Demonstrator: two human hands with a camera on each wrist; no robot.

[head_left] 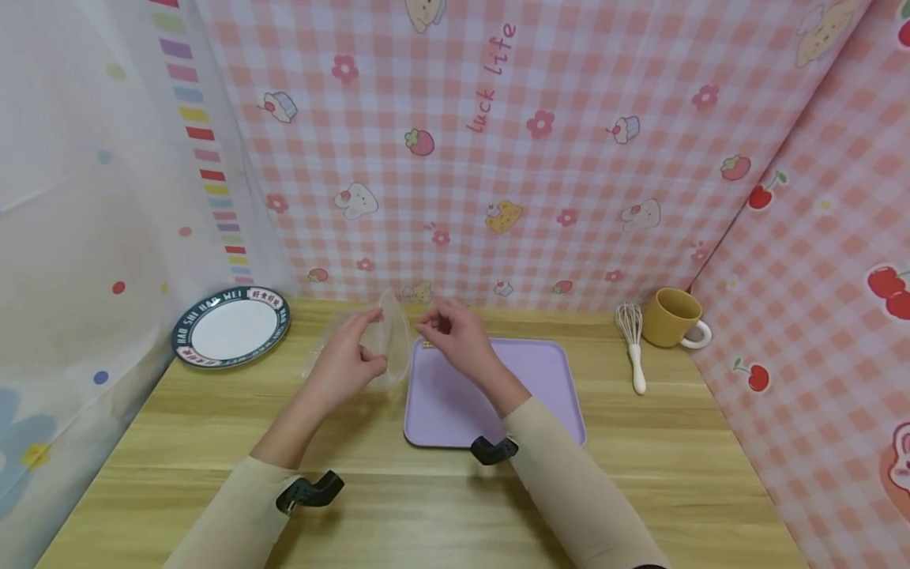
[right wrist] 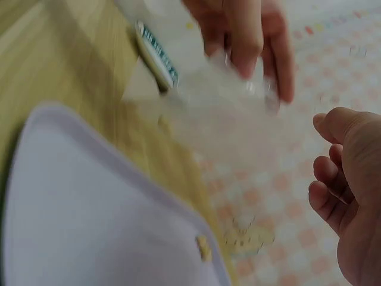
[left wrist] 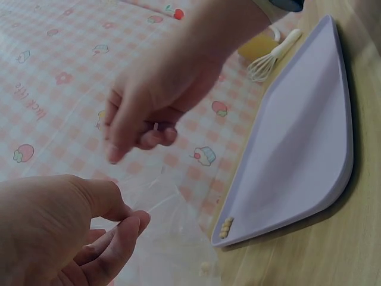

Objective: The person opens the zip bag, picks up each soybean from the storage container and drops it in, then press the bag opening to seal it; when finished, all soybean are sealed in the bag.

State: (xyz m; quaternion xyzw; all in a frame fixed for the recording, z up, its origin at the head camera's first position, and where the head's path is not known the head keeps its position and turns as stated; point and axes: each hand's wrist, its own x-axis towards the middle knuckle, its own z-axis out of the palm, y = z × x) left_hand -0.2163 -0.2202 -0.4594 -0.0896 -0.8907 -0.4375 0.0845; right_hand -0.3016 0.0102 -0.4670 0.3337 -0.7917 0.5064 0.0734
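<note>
My left hand [head_left: 348,356] pinches a clear plastic bag [head_left: 396,344] between thumb and fingers, left of the purple tray [head_left: 547,395]. The bag hangs below those fingers in the left wrist view, with a small tan piece [left wrist: 205,269] showing in or behind it. My right hand [head_left: 458,340] is over the tray's far left corner, apart from the bag. Its fingers are loosely bent, and nothing shows between them in the right wrist view. A short, knobbly tan piece [left wrist: 226,228] lies in the tray's corner.
A round plate [head_left: 235,328] with a dark patterned rim stands at the back left. On the right are a white-handled whisk [head_left: 635,348] and a yellow mug [head_left: 671,318]. Checked cloth [head_left: 455,182] hangs behind the wooden table [head_left: 398,514].
</note>
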